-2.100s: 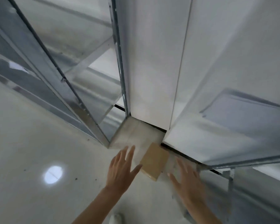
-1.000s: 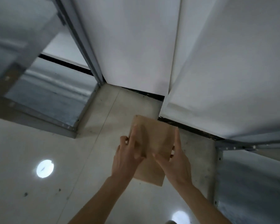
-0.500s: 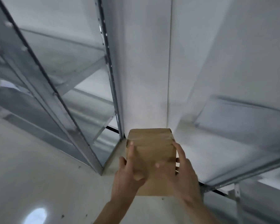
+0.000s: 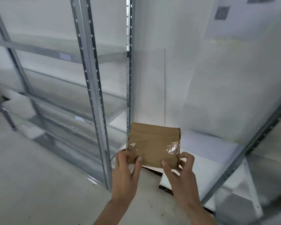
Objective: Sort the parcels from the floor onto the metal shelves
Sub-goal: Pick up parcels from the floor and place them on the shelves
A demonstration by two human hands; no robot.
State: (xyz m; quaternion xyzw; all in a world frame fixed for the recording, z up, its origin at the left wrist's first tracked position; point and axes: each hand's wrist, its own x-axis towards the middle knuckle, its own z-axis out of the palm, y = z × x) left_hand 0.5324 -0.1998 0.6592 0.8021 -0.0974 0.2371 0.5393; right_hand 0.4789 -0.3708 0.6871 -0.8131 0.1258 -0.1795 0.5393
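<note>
A: What are the hands doing?

B: Both are holding a brown parcel (image 4: 153, 144) up in the air, in front of the white wall (image 4: 201, 78) between two shelf units. The left hand (image 4: 126, 172) is pinching its lower left corner, thumb on the front face and fingers wrapping behind. The right hand (image 4: 182, 171) is pinching the lower right corner, thumb on the front, fingers curling at the side edge.

A: What is the parcel looking like?

B: Flat and roughly rectangular, wrapped in kraft paper, with clear glossy tape crinkling and catching light across the middle.

A: And the shelves?

B: The metal shelves on the left (image 4: 91, 78) are showing galvanised grey uprights with rows of punched holes and thin flat decks. A second metal shelf unit on the right (image 4: 243, 153) is being cut off by the frame edge; its deck is blurring badly.

A: Anything on the left decks?

B: Pale shapes are sitting there, possibly white packages, but they are smearing too much to tell. The floor (image 4: 39, 184) is looking smooth, pale and faintly speckled.
</note>
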